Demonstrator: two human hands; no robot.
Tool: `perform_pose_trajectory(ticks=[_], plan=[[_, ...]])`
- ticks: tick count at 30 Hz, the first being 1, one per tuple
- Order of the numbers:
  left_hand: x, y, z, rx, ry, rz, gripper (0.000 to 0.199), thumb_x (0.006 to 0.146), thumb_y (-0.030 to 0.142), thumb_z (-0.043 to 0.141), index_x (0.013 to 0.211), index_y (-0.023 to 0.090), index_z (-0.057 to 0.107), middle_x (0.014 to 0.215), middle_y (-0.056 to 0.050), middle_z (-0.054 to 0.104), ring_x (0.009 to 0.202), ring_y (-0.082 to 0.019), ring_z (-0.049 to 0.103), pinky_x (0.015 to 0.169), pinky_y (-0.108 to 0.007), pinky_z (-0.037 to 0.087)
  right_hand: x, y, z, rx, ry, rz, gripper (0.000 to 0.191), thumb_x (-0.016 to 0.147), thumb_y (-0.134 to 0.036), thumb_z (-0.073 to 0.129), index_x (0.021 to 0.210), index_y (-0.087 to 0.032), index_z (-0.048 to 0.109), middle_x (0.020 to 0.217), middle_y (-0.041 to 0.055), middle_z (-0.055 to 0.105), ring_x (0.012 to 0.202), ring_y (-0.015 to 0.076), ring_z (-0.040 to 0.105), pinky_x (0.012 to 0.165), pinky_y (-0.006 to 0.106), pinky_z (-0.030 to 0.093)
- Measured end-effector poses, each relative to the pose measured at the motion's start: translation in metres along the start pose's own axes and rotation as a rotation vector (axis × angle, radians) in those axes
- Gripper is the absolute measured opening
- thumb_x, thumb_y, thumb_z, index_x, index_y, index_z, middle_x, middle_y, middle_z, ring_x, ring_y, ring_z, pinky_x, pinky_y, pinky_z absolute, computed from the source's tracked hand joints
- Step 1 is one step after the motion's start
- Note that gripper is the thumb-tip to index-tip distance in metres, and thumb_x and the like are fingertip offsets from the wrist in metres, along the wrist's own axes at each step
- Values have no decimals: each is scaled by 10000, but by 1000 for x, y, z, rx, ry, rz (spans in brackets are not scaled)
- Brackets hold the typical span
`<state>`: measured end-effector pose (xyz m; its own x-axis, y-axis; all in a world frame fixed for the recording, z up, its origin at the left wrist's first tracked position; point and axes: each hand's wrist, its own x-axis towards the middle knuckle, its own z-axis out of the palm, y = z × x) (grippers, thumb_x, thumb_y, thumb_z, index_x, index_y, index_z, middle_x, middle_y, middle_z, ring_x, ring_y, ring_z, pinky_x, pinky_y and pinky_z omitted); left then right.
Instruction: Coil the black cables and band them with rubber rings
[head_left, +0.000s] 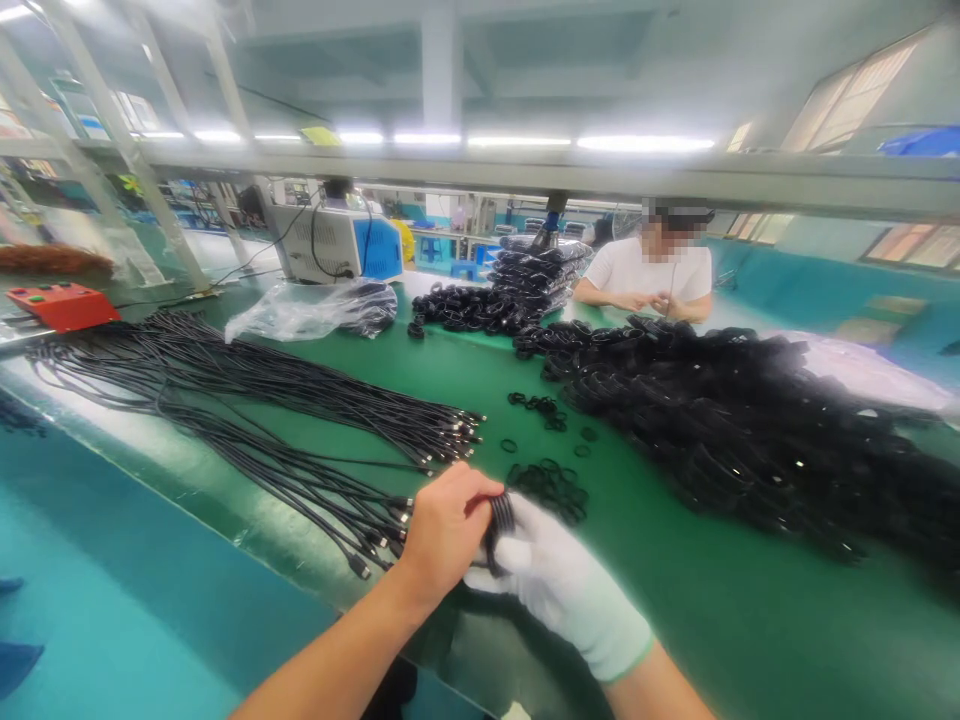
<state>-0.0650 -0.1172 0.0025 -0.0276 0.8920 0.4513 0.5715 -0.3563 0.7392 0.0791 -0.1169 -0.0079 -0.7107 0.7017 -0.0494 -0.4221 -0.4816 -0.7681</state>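
Over the front part of the green table, my bare left hand [447, 522] and my right hand [559, 585], in a white glove, are close together. Both are closed around a small coiled black cable [502, 516], its loops showing between them; the fingers hide the rest. Just beyond my right hand lies a pile of thin black rings [551, 490], with a smaller cluster of rings [540, 408] farther back. To the left of my hands, straight black cables [300, 385] are spread lengthwise, their metal plugs pointing towards me.
Coiled black cables [720, 420] form a large heap on the right. Behind are a clear plastic bag [300, 310], stacked bagged cables [536, 275] and a grey-and-blue machine [330, 243]. A red button box [64, 305] sits far left. Across the table, a person [645, 275] works.
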Motion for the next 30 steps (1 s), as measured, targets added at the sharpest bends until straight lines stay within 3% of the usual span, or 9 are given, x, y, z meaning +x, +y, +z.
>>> perform_pose_trajectory(ticks=[4,9,11,14,18,21,23,26,30], plan=[[11,-9,6,-6,-21,31,322,670,-43,486,757,200,678,721,32,612,667,-95,559,646,-203,444,2,-1,-2,9,53,-38,454,779,-234,680,1194,-210,499,1171,83,517,985,214,595,891,414,455],[21,-13,5,-24,-33,-13,301,675,-22,487,780,191,671,742,28,616,677,-96,568,642,-205,449,3,-5,-5,116,94,47,485,903,-514,416,1190,-142,532,1182,134,508,984,251,582,815,441,498],[24,-11,2,-10,-70,-54,278,680,-5,492,775,187,669,739,24,613,669,-103,566,643,-217,452,3,-5,-6,93,116,25,429,903,-466,450,1172,-145,545,1131,121,535,933,241,596,755,423,520],[30,-9,-12,-62,-225,-120,252,710,67,541,878,194,680,808,5,636,696,-122,568,675,-248,468,3,-5,-8,129,82,-5,298,879,-322,530,1117,-146,566,1001,85,585,822,199,614,670,348,524],[37,-15,-34,-423,-560,-128,382,755,193,600,1136,210,619,1173,-50,603,1016,-193,564,885,-311,461,3,-8,-5,364,-12,182,414,848,-419,494,1046,-69,593,986,123,609,753,174,604,623,296,499],[38,-21,-40,-589,-720,-127,391,738,218,620,1127,184,620,1145,-65,628,1046,-226,572,910,-338,458,3,-9,-1,324,-18,274,518,816,-506,500,1039,-48,593,978,143,612,737,182,610,644,314,500],[38,-20,-39,-495,-708,-149,354,733,228,628,1084,186,640,1060,-54,660,998,-223,593,902,-342,459,3,-8,-1,109,87,196,497,804,-510,550,1054,-82,587,962,130,608,757,199,620,668,350,509],[38,-10,-37,-224,-595,-155,302,721,254,660,1021,218,673,1047,-28,664,1004,-214,586,924,-330,437,2,-7,-4,-194,199,33,442,736,-326,703,1105,-138,548,957,86,587,790,197,623,710,371,515],[39,-5,-37,-175,-416,-177,253,822,309,556,1035,220,658,1093,-29,649,1012,-186,589,902,-294,454,-2,-7,-9,-120,123,13,452,757,-263,673,1152,-150,485,1009,101,569,794,194,628,749,403,504]])
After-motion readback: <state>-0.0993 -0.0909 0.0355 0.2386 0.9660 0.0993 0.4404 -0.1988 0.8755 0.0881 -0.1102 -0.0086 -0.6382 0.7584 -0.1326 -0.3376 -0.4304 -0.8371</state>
